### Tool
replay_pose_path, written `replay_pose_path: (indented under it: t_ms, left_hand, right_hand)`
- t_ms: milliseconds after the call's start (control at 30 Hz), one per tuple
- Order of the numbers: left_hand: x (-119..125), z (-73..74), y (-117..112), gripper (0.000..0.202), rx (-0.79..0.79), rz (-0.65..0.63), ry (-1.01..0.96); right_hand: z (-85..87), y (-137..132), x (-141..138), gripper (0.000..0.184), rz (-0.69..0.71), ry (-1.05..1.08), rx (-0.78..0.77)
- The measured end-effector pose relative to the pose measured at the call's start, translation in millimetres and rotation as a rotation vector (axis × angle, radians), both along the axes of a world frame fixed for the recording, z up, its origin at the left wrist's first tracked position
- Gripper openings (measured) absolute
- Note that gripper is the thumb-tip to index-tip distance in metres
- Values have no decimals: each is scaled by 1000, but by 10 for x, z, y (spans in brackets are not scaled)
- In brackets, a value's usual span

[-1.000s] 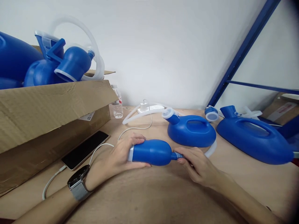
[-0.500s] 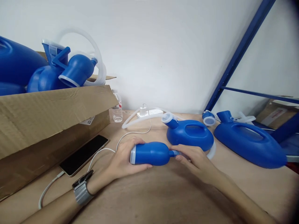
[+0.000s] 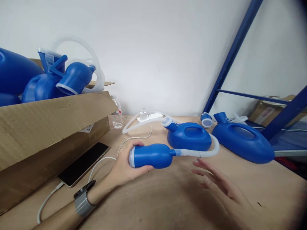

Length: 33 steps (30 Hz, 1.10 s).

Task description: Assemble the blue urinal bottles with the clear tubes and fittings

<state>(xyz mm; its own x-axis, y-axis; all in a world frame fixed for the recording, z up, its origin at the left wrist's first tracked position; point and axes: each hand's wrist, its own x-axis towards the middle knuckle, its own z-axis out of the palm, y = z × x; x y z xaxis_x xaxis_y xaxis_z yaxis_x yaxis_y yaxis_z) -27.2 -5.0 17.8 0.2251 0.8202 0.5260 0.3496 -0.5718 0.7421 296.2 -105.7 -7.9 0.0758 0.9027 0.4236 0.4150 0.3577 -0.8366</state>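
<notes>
My left hand (image 3: 124, 164) is wrapped round a blue bulb-shaped funnel piece (image 3: 152, 155), held lying sideways just above the wooden table (image 3: 168, 198). A translucent hose (image 3: 203, 152) runs from the funnel's narrow end round to a blue flat bottle with a handle (image 3: 189, 136) behind it. My right hand (image 3: 220, 184) hovers open, fingers spread, just below the hose and apart from it. A small metal ring hangs on the hose above my fingertips.
A large cardboard box (image 3: 45, 127) at the left holds several blue bottles and hoses. A phone (image 3: 82, 163) on a white cable lies beside it. A water bottle (image 3: 117, 112), a power strip (image 3: 150, 117), a second blue bottle (image 3: 242, 142) and a blue rack post (image 3: 230, 57) stand behind.
My right hand has let go of the funnel's neck and hose and drawn back toward me, opening. The left hand keeps its grip on the funnel, lifted slightly.
</notes>
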Motion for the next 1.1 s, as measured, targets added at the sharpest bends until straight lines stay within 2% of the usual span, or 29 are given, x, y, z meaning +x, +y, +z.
replay_pose_path:
  t_ms: [100, 233, 400, 500, 567, 733, 933, 1100]
  left_hand:
    - [27, -25, -15, 63, -21, -15, 3]
    - [57, -5, -25, 61, -45, -23, -22]
    - [71, 4, -28, 57, -81, 12, -49]
    - [74, -29, -35, 58, -97, 4, -57]
    - [80, -53, -40, 59, -99, -13, -62]
    - [106, -91, -41, 62, -71, -53, -92]
    - [118, -148, -19, 67, -1, -95, -93]
    - [126, -181, -20, 67, 26, -115, -83]
  right_hand:
    - [-60, 113, 20, 34, 34, 301, -122]
    - [34, 258, -111, 29, 85, 578, -154]
    - [287, 387, -473, 40, -69, 794, -222]
    - [346, 419, -582, 50, -136, 913, -234]
    - [324, 411, -579, 51, -155, 952, -222]
    - [216, 339, -488, 41, -209, 963, -237]
    - [162, 310, -477, 48, -352, 978, -140]
    - [113, 328, -506, 43, -316, 1019, -147]
